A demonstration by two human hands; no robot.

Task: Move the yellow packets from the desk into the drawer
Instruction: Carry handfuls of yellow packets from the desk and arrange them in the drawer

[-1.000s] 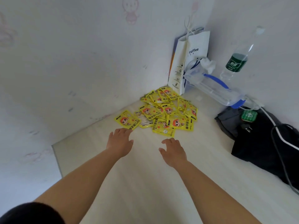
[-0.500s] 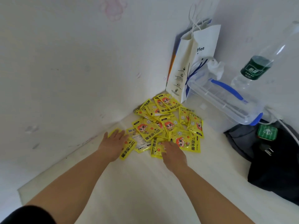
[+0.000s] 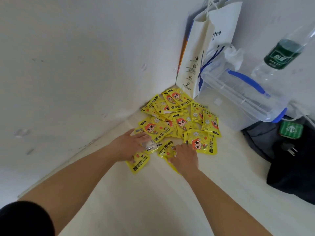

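Fingers (image 3: 142,136) of left hand (image 3: 129,147) flat on yellow packets (image 3: 180,123), right hand (image 3: 185,159) fingers hidden, grip unclear

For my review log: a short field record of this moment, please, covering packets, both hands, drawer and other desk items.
packets: yellow hand-warmer packets piled in the desk corner
left hand: fingers straight, pressing the pile's left edge
right hand: fingers curled on the front packet
drawer: not in view
other items: paper coffee bag, clear box with blue handle, water bottle, dark bag
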